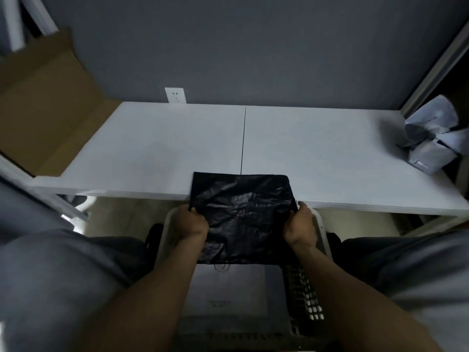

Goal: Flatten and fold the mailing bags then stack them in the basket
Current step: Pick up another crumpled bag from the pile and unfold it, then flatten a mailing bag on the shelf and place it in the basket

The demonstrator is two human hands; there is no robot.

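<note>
At the six o'clock edge of the white worktop (152, 148), a person is holding a folded, crinkled black plastic mailing bag (243, 214). Its far half is lying on the worktop and its near half is hanging over the pale lattice-walled plastic basket (304, 295) below. The left hand (191, 224) is gripping the nine o'clock edge and the right hand (300, 227) the three o'clock edge, fingers clamped on the film. The bag is looking light, limp and slippery, so pinching both side edges seems the safest hold. Crumpled grey mailing bags (431, 138) are waiting at two o'clock.

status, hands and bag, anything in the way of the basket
Grip: left hand and right hand on sides of folded black bag. Bag over basket, far end over table edge. Nothing in the way.
</note>
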